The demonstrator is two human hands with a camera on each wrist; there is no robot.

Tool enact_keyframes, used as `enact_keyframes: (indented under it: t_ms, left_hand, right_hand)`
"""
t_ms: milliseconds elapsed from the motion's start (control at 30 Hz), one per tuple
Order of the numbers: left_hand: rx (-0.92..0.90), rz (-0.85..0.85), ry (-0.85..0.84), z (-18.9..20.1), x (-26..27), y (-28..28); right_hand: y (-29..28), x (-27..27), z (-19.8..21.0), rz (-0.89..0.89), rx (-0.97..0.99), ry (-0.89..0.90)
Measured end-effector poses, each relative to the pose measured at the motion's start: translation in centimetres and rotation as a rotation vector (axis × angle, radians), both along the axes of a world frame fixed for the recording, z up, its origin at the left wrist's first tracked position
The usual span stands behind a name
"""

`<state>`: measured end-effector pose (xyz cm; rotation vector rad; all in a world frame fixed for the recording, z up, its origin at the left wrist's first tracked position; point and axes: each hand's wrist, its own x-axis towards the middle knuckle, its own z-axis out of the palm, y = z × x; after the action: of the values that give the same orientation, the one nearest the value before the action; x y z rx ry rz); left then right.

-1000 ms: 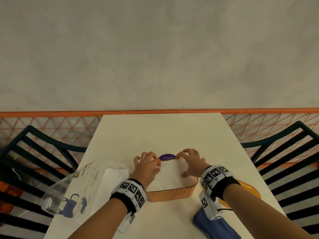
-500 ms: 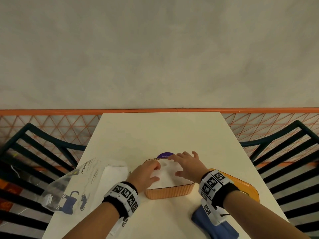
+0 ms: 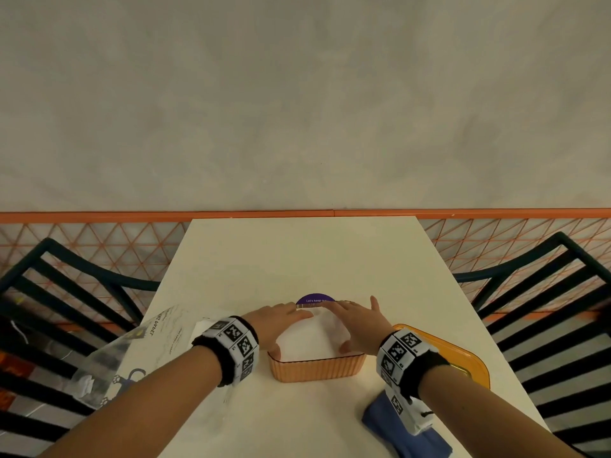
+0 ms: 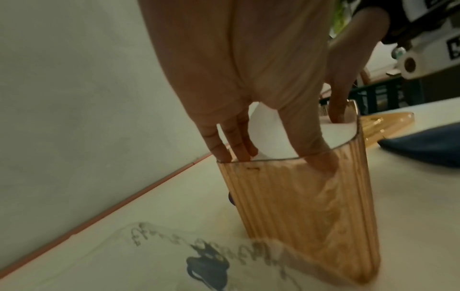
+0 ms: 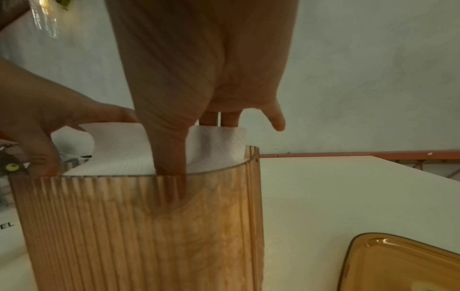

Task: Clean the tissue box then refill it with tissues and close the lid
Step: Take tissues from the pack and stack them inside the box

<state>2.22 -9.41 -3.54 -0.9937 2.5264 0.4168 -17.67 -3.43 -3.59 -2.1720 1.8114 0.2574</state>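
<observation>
The amber ribbed tissue box (image 3: 317,371) stands open on the table in front of me, with a white stack of tissues (image 3: 305,343) filling it to the rim. My left hand (image 3: 281,323) lies flat on the left part of the stack, and in the left wrist view its thumb (image 4: 321,159) reaches down inside the box wall (image 4: 298,206). My right hand (image 3: 358,325) presses the right part, its thumb (image 5: 171,177) tucked between the tissues (image 5: 119,153) and the wall (image 5: 124,236). The amber lid (image 3: 463,353) lies flat to the right of the box.
A clear plastic tissue wrapper (image 3: 132,352) with printed paws lies at the left table edge. A blue cloth (image 3: 393,428) sits near the front right. A purple round sticker (image 3: 315,299) shows just behind the box. Dark slatted chairs (image 3: 545,292) flank the table.
Both hands went from curled at the stack's far edge to flat on top of it. The tissues have sunk lower into the box.
</observation>
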Motion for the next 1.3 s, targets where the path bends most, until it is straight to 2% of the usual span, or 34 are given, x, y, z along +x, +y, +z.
enact_keyframes:
  t_ms: [67, 133, 267, 333, 467, 633, 800, 1000, 1133, 1300]
  left_hand:
    - [-0.043, -0.052, -0.019, -0.3, -0.5, 0.2]
    - [-0.044, -0.03, 0.043, -0.9, -0.5, 0.4]
    - [0.188, 0.262, 0.286, -0.8, 0.1, 0.1]
    - [0.147, 0.305, 0.317, -0.5, -0.3, 0.0]
    - [-0.04, 0.284, 0.319, -0.5, -1.3, 0.3]
    - [-0.154, 0.172, 0.253, -1.3, -0.7, 1.0]
    - [-0.219, 0.106, 0.332, -2.5, 0.2, 1.9]
    - [-0.108, 0.132, 0.366, -2.9, 1.0, 1.4]
    - [-0.013, 0.232, 0.409, -2.7, 0.9, 1.0]
    - [-0.001, 0.31, 0.43, -2.9, 0.7, 1.3]
  right_hand:
    - [0.1, 0.1, -0.1, -0.009, -0.011, -0.01]
    - [0.2, 0.1, -0.2, -0.021, -0.017, -0.026]
    - [0.1, -0.5, 0.0, -0.13, -0.008, -0.158]
    - [-0.2, -0.8, 0.2, -0.14, -0.031, -0.143]
    - [-0.4, -0.7, 0.3, -0.116, -0.108, -0.118]
    - [0.3, -0.6, 0.3, -0.073, -0.103, -0.051]
    - [0.7, -0.7, 0.1, -0.044, -0.061, -0.007]
    - [0.3, -1.0, 0.3, -0.066, 0.021, -0.01]
    - [-0.1, -1.3, 0.5, -0.097, 0.042, -0.028]
    - [-0.6, -1.3, 0.4, -0.107, 0.052, -0.019]
